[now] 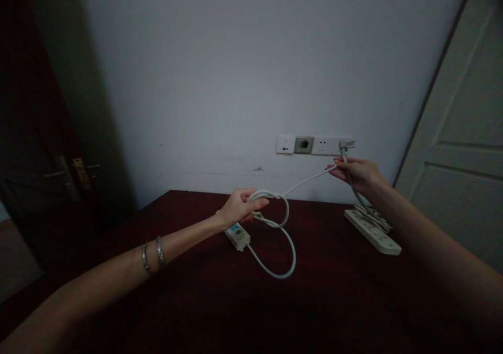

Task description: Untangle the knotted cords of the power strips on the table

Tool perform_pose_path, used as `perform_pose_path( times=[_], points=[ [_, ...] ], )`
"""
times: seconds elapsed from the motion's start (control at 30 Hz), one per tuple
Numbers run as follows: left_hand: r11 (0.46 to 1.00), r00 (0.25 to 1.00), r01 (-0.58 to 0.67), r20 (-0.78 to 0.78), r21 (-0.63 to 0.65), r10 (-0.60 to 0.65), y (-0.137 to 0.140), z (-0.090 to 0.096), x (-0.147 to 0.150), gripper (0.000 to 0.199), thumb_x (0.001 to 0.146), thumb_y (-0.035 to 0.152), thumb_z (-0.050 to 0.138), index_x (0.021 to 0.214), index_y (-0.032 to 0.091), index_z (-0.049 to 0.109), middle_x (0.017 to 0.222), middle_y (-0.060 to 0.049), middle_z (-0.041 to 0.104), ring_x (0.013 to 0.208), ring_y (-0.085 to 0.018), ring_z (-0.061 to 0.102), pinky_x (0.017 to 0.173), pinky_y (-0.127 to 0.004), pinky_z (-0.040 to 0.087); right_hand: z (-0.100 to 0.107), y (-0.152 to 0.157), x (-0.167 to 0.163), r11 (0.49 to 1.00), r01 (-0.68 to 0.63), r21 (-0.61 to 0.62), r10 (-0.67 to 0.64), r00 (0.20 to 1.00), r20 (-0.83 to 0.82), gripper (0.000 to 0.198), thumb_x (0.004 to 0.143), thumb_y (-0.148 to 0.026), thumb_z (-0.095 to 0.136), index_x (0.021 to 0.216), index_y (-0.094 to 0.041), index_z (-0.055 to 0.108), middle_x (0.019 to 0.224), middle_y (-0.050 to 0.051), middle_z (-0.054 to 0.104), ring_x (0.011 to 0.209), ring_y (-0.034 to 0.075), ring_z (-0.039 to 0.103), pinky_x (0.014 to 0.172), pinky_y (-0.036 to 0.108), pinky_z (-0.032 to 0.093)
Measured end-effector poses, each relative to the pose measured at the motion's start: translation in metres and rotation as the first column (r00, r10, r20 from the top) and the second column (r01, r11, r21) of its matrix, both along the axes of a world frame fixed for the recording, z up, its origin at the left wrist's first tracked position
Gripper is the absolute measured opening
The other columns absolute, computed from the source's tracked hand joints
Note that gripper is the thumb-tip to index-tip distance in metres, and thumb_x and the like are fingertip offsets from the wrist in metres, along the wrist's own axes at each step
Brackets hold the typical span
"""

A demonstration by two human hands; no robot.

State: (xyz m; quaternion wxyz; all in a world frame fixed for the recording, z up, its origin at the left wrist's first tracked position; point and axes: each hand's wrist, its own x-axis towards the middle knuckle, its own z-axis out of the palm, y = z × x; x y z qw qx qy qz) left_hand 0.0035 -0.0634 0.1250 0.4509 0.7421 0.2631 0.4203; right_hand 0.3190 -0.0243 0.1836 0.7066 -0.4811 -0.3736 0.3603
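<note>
My left hand (240, 207) is closed around a loosely coiled white power cord (288, 251). One end of that cord runs into a small white power strip (238, 237) on the dark red table, partly hidden behind this hand. From the coil a straight length stretches up to my right hand (357, 171), whose fingers are pinched on cord. A plug (346, 145) with its prongs pointing right stands just above those fingers. A cord from beside the plug drops toward a longer white power strip (373, 233) on the right; how the cords join inside the hand is hidden.
Wall sockets (324, 145) and other wall plates (285, 144) sit above the back edge of the dark red table (188, 291). Bundled cord lies on the right strip. A dark door with a handle (80, 173) is at left, a pale door (459, 149) at right.
</note>
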Motion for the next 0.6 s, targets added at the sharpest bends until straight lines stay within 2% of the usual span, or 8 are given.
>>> perform_pose_path(
  times=[0.1, 0.2, 0.27, 0.4, 0.47, 0.53, 0.6],
  points=[
    [0.999, 0.999, -0.003, -0.035, -0.053, 0.001, -0.002, 0.002, 0.0, 0.039, 0.07, 0.048, 0.065, 0.084, 0.013, 0.057, 0.042, 0.01, 0.035, 0.031, -0.002, 0.029, 0.034, -0.018, 0.021, -0.007, 0.002, 0.006, 0.999, 0.001, -0.039, 0.0, 0.999, 0.045, 0.015, 0.076, 0.004, 0.051, 0.076, -0.011, 0.056, 0.058, 0.002, 0.06, 0.05, 0.009, 0.062, 0.048, 0.015, 0.056],
    [0.983, 0.993, 0.119, -0.011, -0.139, -0.121, -0.003, 0.007, -0.002, 0.048, 0.076, 0.056, 0.054, 0.084, 0.01, 0.06, 0.042, 0.009, 0.034, 0.031, -0.002, 0.027, 0.035, -0.019, 0.018, -0.013, 0.003, 0.014, 0.996, -0.024, -0.089, 0.032, 0.995, 0.097, 0.015, 0.074, 0.005, 0.053, 0.077, -0.009, 0.059, 0.059, 0.004, 0.062, 0.049, 0.01, 0.062, 0.046, 0.015, 0.055],
    [0.962, 0.987, 0.148, -0.028, -0.228, -0.158, -0.005, 0.01, -0.004, 0.048, 0.079, 0.055, 0.049, 0.086, 0.009, 0.062, 0.042, 0.009, 0.034, 0.029, -0.002, 0.025, 0.035, -0.02, 0.014, -0.016, 0.002, 0.018, 0.993, -0.036, -0.113, 0.05, 0.991, 0.124, 0.015, 0.072, 0.004, 0.054, 0.079, -0.008, 0.061, 0.061, 0.005, 0.063, 0.049, 0.011, 0.062, 0.046, 0.016, 0.055],
    [0.925, 0.959, 0.139, -0.186, -0.354, -0.215, -0.009, 0.013, -0.004, 0.029, 0.074, 0.031, 0.062, 0.094, 0.01, 0.065, 0.048, 0.006, 0.044, 0.032, -0.001, 0.025, 0.035, -0.02, 0.011, -0.023, 0.004, 0.024, 0.991, -0.031, -0.131, 0.051, 0.987, 0.151, 0.015, 0.07, 0.004, 0.057, 0.08, -0.007, 0.062, 0.063, 0.007, 0.064, 0.048, 0.012, 0.062, 0.046, 0.016, 0.055],
    [0.951, 0.955, 0.098, -0.242, -0.293, -0.173, -0.011, 0.009, -0.005, 0.029, 0.071, 0.024, 0.063, 0.097, 0.011, 0.067, 0.053, 0.003, 0.051, 0.034, -0.001, 0.026, 0.035, -0.019, 0.014, -0.026, 0.007, 0.029, 0.991, -0.009, -0.133, 0.029, 0.989, 0.147, 0.014, 0.071, 0.004, 0.057, 0.079, -0.007, 0.062, 0.063, 0.008, 0.064, 0.049, 0.012, 0.062, 0.047, 0.017, 0.055],
    [0.989, 0.961, 0.011, -0.273, -0.149, -0.052, -0.013, 0.002, -0.007, 0.028, 0.071, 0.021, 0.06, 0.096, 0.012, 0.069, 0.054, 0.002, 0.055, 0.036, -0.002, 0.03, 0.036, -0.018, 0.02, -0.027, 0.009, 0.037, 0.991, 0.036, -0.13, -0.019, 0.992, 0.126, 0.011, 0.073, 0.003, 0.056, 0.077, -0.007, 0.06, 0.064, 0.007, 0.062, 0.049, 0.011, 0.061, 0.048, 0.016, 0.054],
    [0.999, 0.953, -0.036, -0.302, -0.011, 0.031, -0.015, -0.006, -0.015, 0.025, 0.072, 0.019, 0.056, 0.091, 0.013, 0.071, 0.054, 0.0, 0.058, 0.038, -0.004, 0.037, 0.039, -0.018, 0.027, -0.028, 0.01, 0.049, 0.987, 0.104, -0.122, -0.094, 0.992, 0.086, 0.011, 0.076, 0.002, 0.054, 0.076, -0.009, 0.055, 0.064, 0.004, 0.06, 0.048, 0.009, 0.06, 0.051, 0.015, 0.054]
  ],
)
